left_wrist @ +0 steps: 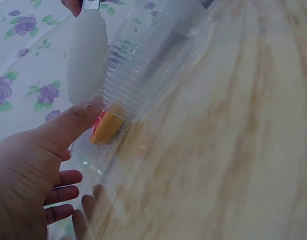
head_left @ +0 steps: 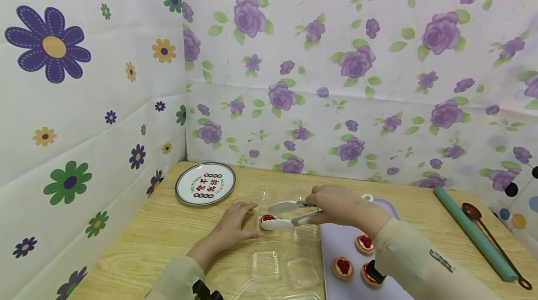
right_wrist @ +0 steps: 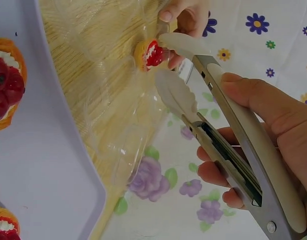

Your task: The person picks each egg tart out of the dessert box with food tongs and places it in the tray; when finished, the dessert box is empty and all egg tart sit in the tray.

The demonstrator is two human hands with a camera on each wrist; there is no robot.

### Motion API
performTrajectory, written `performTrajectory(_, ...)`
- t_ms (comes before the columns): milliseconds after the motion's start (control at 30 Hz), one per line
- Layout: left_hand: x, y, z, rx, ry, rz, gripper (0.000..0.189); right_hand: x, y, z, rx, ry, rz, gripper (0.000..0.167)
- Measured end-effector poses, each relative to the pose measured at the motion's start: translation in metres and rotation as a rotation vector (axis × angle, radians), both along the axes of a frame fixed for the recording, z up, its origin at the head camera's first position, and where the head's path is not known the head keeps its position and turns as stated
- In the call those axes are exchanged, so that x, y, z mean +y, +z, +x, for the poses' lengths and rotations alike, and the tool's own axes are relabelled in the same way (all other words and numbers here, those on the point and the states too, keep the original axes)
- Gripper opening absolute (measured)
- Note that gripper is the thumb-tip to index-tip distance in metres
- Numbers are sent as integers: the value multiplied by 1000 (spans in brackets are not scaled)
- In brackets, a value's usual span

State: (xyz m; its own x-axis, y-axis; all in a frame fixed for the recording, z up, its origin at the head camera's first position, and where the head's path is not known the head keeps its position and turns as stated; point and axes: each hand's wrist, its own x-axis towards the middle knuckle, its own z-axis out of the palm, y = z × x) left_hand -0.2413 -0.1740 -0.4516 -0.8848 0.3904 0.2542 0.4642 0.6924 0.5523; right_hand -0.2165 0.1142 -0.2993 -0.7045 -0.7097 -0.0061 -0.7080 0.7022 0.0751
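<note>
My right hand (head_left: 342,206) grips a pair of metal tongs (right_wrist: 231,117) with white tips. The tips stand apart, close beside a small fruit tart (right_wrist: 152,54) with red topping and a yellow-orange crust. That tart sits in a compartment of a clear plastic container (head_left: 265,262), which lies unfolded on the table. At the container's left side is my left hand (head_left: 229,225), thumb and fingers spread around its edge. In the left wrist view the thumb reaches over beside the tart (left_wrist: 109,126), with one white tong tip (left_wrist: 87,57) just above it.
A lilac tray (head_left: 332,244) at the right bears several tarts, among them one tart (head_left: 342,268) near its front. At the far left stands a white printed plate (head_left: 181,185). A teal rod (head_left: 475,234) and a brown spoon (head_left: 471,211) lie at the right.
</note>
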Motion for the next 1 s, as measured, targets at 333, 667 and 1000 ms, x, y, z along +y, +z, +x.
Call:
performTrajectory(333,0,-1,0,-13,-6,7,78,-4,3,-10,-41,20,17,26)
performTrajectory(667,1,0,1,-22,2,18,76,-17,7,-14,-51,-14,76,26)
performTrajectory(1000,1,-3,-1,51,-11,0,69,-26,2,-14,-31,-29,114,27)
